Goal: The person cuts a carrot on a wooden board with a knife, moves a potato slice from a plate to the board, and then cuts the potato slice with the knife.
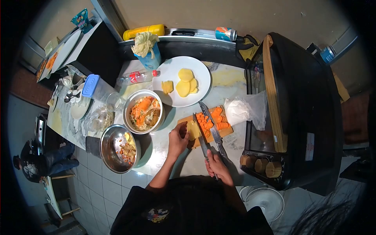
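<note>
My right hand [217,168] is wrapped round the handle of a kitchen knife [203,145]. Its blade points away from me, along the right side of some yellow potato slices [192,131]. My left hand [178,140] has curled fingers gripping these slices from the left, on a wooden cutting board [228,134]. Chopped carrot [204,122] is heaped on the board's middle and right. A second, larger knife [213,130] lies across the carrot, its dark handle toward me. Beyond the board, a white plate [166,70] bears round potato slices [185,75] and a small stack of cut potato [167,87].
A pot [126,113] of shredded vegetables and a steel bowl [105,145] of peelings stand left. A bag of white powder [238,110] sits right of the board, beside a black oven [309,109]. A bottle [137,77] lies behind. Another person [43,162] is far left.
</note>
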